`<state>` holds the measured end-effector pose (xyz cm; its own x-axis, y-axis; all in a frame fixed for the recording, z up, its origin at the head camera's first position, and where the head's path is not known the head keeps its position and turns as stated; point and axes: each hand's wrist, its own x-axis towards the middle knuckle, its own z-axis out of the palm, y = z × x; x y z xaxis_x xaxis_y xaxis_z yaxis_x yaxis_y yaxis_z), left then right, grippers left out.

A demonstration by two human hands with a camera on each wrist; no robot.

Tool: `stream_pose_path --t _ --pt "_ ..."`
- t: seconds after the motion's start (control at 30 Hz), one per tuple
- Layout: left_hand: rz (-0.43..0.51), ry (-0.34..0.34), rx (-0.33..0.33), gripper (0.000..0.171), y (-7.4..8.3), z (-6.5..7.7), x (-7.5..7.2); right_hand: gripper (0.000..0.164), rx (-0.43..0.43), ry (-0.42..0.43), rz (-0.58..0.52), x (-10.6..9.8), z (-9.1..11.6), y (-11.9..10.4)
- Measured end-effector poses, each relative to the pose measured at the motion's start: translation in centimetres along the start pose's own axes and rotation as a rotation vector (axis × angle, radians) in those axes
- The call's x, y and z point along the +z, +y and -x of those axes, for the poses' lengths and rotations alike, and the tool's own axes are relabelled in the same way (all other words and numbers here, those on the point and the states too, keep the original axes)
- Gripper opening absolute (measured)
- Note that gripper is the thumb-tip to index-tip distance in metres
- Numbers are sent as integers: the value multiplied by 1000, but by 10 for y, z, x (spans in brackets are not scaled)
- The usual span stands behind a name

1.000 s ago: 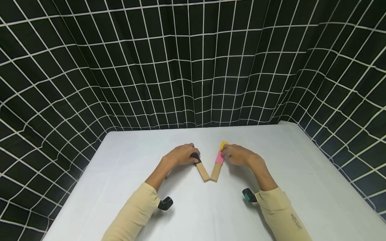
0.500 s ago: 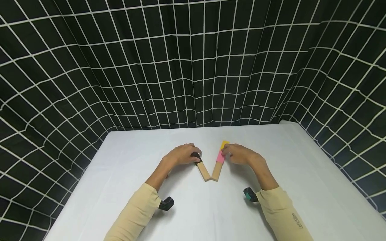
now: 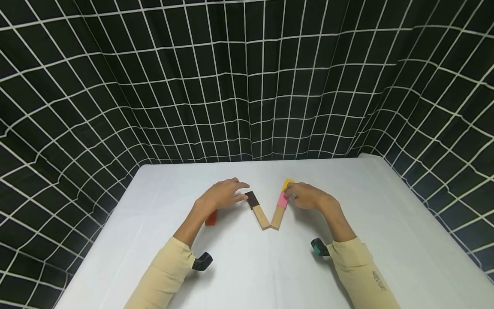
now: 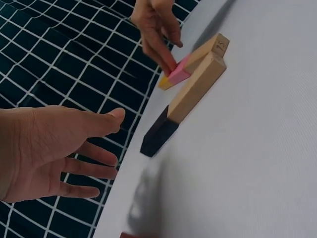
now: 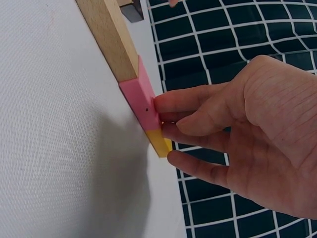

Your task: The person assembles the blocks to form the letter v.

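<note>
Two wooden sticks lie in a V on the white table, their plain ends together at the near side. The left stick (image 3: 261, 216) has a black far end (image 3: 252, 199); the right stick (image 3: 277, 216) has a pink section (image 5: 140, 96) and a yellow tip (image 3: 287, 183). My left hand (image 3: 223, 194) is just left of the black end, fingers spread and apart from it. With relaxed fingers, my right hand (image 5: 267, 129) touches the side of the pink and yellow sections. Its thumb stands off the stick. An orange-red block (image 3: 210, 218) is partly hidden under my left wrist.
The white table (image 3: 270, 274) ends at the back against a black cloth with a white grid (image 3: 247, 86), which also rises on both sides. A dark wrist device (image 3: 202, 261) sits on the left sleeve, another (image 3: 319, 247) on the right.
My left hand has let go of the black end and moved left, uncovering it and the orange-red block. The right hand stays at the pink and yellow stick.
</note>
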<state>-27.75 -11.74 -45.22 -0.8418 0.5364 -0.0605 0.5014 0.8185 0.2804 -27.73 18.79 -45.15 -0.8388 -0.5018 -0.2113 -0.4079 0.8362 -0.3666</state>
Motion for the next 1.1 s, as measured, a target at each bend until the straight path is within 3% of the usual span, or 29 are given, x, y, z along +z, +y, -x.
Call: stream_pose_path --t 0.2,0.47,0.63,0.83,1.1 --pt "-36 -32 -1 43 -11 22 -5 44 -6 4 7 -2 2 0" --pt "-53 -101 -67 45 -27 57 -11 45 -2 1 4 -2 2 1" --pt "-46 -129 -56 49 -36 74 -10 44 -9 0 -9 0 1 1" --pt "-61 -124 11 49 -43 82 -5 42 -10 8 -4 0 1 0" --pt "-58 -103 44 28 -46 86 -2 41 -11 3 -2 -1 2 -3"
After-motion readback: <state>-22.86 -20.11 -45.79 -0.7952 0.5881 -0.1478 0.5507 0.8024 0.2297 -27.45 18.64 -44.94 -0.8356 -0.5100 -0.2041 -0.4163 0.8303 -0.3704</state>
